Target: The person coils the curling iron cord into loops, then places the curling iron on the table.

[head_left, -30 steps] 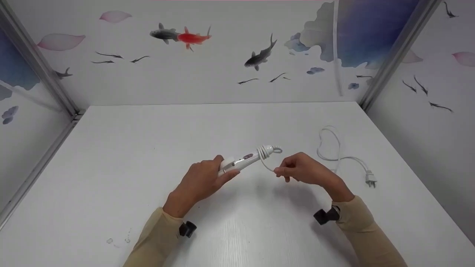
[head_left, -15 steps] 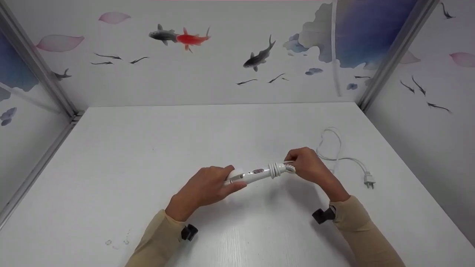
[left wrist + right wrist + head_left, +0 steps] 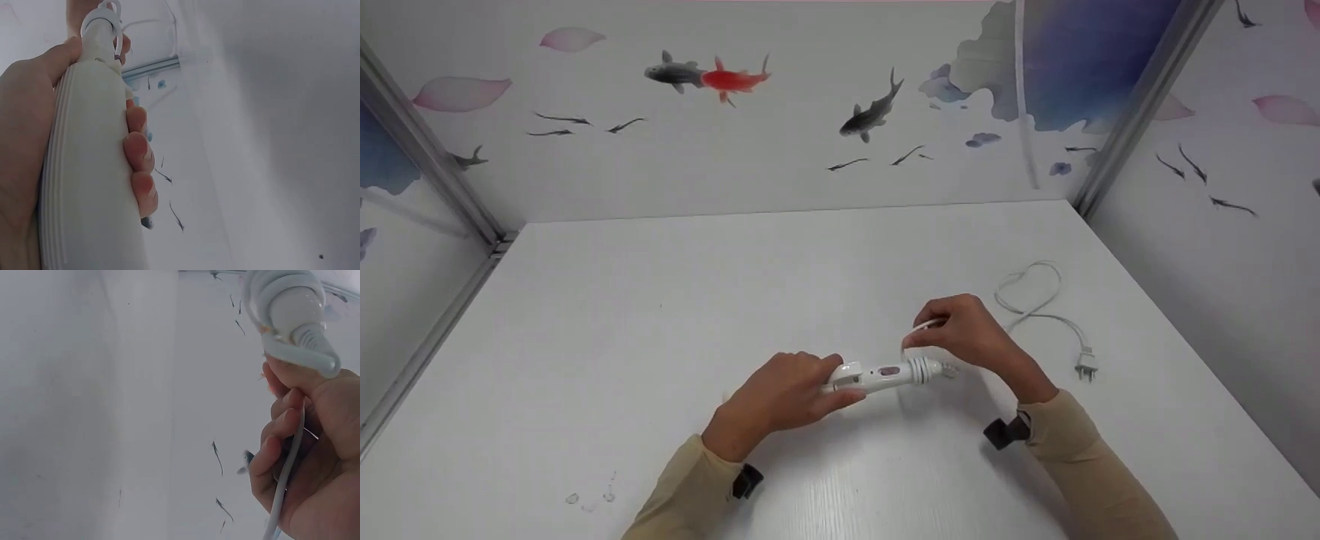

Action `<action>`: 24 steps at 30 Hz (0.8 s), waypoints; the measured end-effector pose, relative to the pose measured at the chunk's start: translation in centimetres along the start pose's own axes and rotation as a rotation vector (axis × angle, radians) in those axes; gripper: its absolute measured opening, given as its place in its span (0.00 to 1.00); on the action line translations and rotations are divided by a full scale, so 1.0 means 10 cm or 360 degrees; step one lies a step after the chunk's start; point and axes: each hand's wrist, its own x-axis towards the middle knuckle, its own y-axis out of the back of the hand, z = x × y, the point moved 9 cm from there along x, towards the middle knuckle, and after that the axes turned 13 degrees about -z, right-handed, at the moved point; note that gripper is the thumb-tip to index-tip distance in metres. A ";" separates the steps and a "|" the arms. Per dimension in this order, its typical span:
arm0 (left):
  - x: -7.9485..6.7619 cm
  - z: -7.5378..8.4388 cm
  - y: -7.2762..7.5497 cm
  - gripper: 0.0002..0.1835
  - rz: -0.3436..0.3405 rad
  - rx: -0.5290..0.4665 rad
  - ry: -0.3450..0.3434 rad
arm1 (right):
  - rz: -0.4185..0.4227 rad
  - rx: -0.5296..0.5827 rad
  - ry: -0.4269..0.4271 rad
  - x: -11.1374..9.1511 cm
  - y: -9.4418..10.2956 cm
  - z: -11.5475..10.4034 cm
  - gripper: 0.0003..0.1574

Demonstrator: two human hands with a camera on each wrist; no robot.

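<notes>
Coils of white rubbery cord (image 3: 921,370) circled the narrow neck of the long, glossy white plastic appliance (image 3: 879,379), and we saw the right hand (image 3: 969,334) just beyond them, on the far side. The relation that mattered, we judged, was there: the neck lay on the near side of the right fingertips, with the strand bridging the small gap. The appliance's long axis ran left to right, its corded end pointing right; the left hand (image 3: 789,391) had the other end, thumb along the near side and fingers wrapped round it. The right hand was nearer the coils, its thumb and fingers curled around the strand, as the right wrist view confirmed. Shadows below suggested to us that the appliance was off the white tabletop (image 3: 720,285). To the right, a loose white loop of cable (image 3: 1057,281) led to a white two-pin plug (image 3: 1086,361), between the right hand and the table's right edge; whether it joined the held strand, we could not tell. We found the widest room leftward and toward the printed white back panel (image 3: 772,165), which stood well apart from both hands.
</notes>
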 end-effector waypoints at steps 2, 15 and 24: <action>0.01 -0.01 -0.02 0.23 -0.0014 0.0002 0.0014 | -0.0034 0.0015 0.0005 -0.01 -0.01 -0.04 0.11; 0.02 -0.20 0.00 0.24 -0.0002 -0.0059 0.0263 | -0.0083 0.0043 0.0057 -0.12 -0.02 -0.29 0.17; -0.04 -0.27 0.15 0.24 0.0268 0.0122 0.0403 | -0.0170 0.0081 0.0170 -0.15 -0.07 -0.43 0.18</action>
